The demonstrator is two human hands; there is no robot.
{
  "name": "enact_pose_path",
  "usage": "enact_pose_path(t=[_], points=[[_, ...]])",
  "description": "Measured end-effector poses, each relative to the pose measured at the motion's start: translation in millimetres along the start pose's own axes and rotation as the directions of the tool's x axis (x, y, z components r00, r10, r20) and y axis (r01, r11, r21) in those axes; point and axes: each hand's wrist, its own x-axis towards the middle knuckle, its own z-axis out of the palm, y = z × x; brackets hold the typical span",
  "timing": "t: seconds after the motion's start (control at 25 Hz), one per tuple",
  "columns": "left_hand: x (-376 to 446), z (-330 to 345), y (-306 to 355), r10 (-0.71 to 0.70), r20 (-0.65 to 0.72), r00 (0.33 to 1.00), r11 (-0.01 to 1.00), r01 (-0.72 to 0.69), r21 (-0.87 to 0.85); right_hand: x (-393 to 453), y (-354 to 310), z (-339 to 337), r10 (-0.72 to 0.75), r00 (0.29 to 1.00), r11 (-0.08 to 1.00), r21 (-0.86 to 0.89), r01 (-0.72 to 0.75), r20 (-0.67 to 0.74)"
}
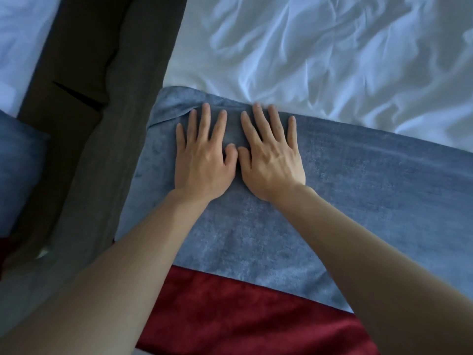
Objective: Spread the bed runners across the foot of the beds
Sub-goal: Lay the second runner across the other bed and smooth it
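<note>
Hands, left point(202, 160) and right point(271, 160), flat on blue runner point(358, 190)

bed point(332, 47): right of floor gap point(89, 73) | bed runner point(358, 188): across bed's near end, on sheet | second cloth point(243, 316): nearer, partly under runner | left hand point(202, 162), right hand point(271, 162): side by side, flat on runner, thumbs touching | second bed point(20, 34): far left
</note>
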Motion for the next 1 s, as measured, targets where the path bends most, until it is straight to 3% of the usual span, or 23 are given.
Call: enact_pose_path(t=[0.28, 0.4, 0.52, 0.76, 0.92, 1.0], points=[[28, -11, -59, 0.071, 0.018, 0.997, 0.992, -0.068, -0.11, 29, -45, 7, -0.007, 1.0, 1.0, -0.015, 0.007, -0.024], [20, -17, -80, 0.146, -0.067, 0.987, 0.974, -0.155, -0.168, 31, -70, 6, -0.079, 0.994, 0.997, 0.006, 0.079, -0.07], [-2, -17, -95, 0.093, -0.178, 0.98, 0.964, -0.133, -0.23, 19, -91, 14, -0.184, 0.979, 0.982, 0.02, 0.186, -0.086], [10, -5, -108, 0.047, 0.048, 0.998, 0.946, -0.029, -0.322, 30, -99, 21, -0.128, 0.992, 0.99, -0.056, 0.128, 0.003], [34, -2, -112, -0.053, 0.178, 0.983, 0.874, 0.132, -0.468, 36, -102, 24, -0.093, 0.996, 0.992, -0.085, 0.094, 0.017], [34, -5, -109, -0.071, 0.156, 0.985, 0.874, 0.137, -0.466, 36, -103, 24, -0.086, 0.996, 0.992, -0.089, 0.086, 0.004]])
